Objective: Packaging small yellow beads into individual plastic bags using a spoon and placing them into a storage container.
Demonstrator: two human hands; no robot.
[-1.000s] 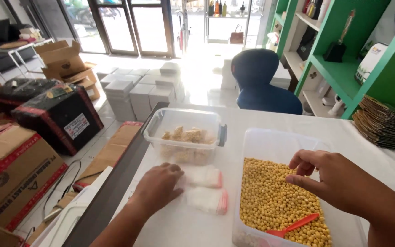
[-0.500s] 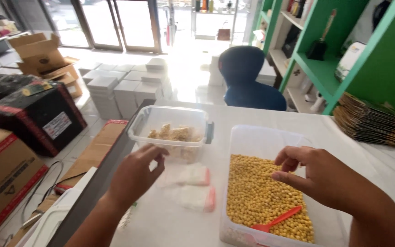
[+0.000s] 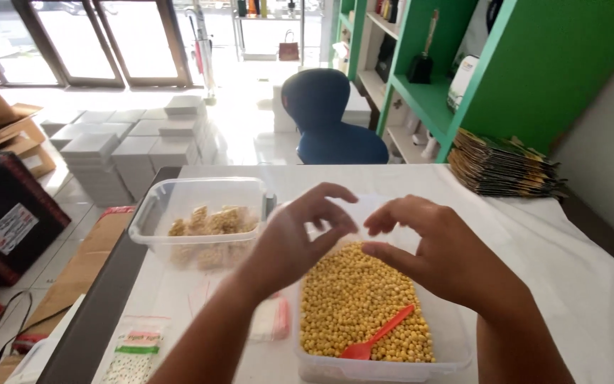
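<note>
My left hand [image 3: 293,242] and my right hand [image 3: 431,252] are raised together over a clear tub [image 3: 458,340] filled with yellow beans [image 3: 357,299]. The fingertips of both hands pinch what looks like a thin clear plastic bag [image 3: 355,217] between them; it is barely visible. A red plastic scoop [image 3: 379,333] lies on the beans near the tub's front. Under my left forearm, small clear bags with red strips [image 3: 273,320] lie on the white table [image 3: 577,270].
A clear lidless container of brownish chunks [image 3: 200,222] stands left of the tub. A filled packet with a green label [image 3: 133,350] lies at the table's front left. Brown flat bags [image 3: 500,167] are stacked at the back right. Beyond are a blue chair [image 3: 330,121], green shelves [image 3: 534,71] and white boxes [image 3: 133,142].
My left hand lifted off the small bags on the table and rose to meet my right hand above the beans. The camera view swung to the right.
</note>
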